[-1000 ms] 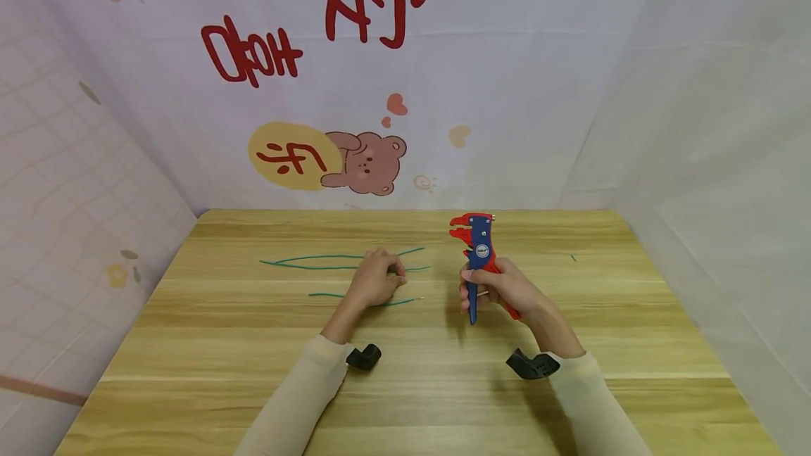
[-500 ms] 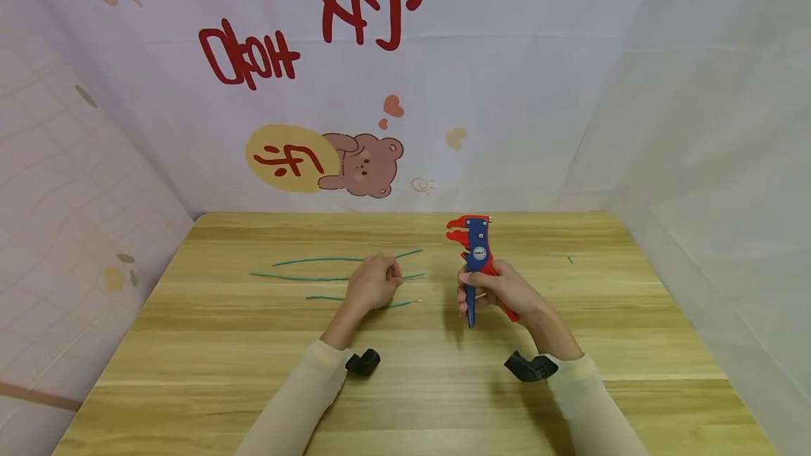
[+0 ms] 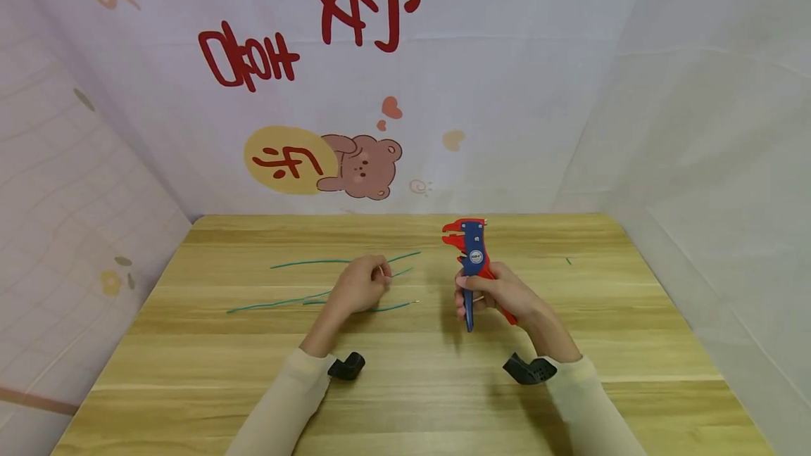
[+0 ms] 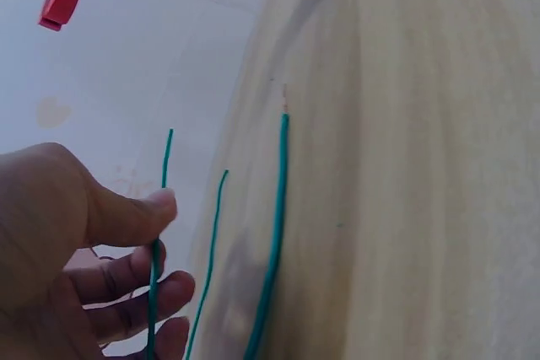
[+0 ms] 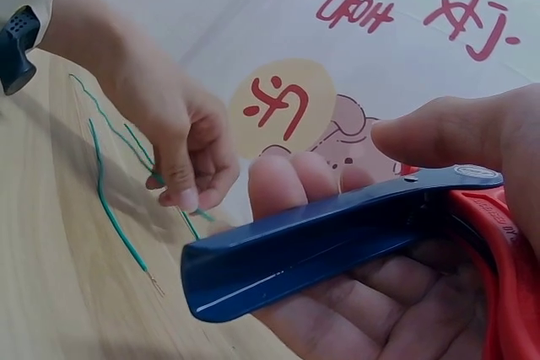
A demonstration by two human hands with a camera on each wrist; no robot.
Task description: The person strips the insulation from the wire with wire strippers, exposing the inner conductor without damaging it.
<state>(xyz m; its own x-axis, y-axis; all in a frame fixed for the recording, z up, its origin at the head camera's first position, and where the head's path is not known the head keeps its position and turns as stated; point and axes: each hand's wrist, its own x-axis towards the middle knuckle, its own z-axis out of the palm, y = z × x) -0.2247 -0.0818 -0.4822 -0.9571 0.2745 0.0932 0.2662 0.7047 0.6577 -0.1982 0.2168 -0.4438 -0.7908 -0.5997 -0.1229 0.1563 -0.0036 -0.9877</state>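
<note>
In the head view my left hand point(image 3: 360, 286) pinches a green wire point(image 3: 266, 304) between thumb and fingers; the left wrist view shows the held wire point(image 4: 167, 158) with its tip above the thumb. A second green wire point(image 3: 310, 261) lies behind the hand. Nearer the front lies a third wire point(image 3: 395, 307), whose right end is bare copper, clear in the left wrist view point(image 4: 284, 99). My right hand point(image 3: 500, 290) grips the handles of a blue and red wire stripper point(image 3: 474, 245), held upright with its jaws apart and nothing between them.
A small green scrap point(image 3: 568, 261) lies at the right of the wooden table point(image 3: 405, 400). White printed cloth point(image 3: 519, 90) stands behind the table and along both sides.
My left hand has moved slightly left and lifted one wire, whose left end has swung toward the front, near the third wire. The right hand and stripper have barely moved.
</note>
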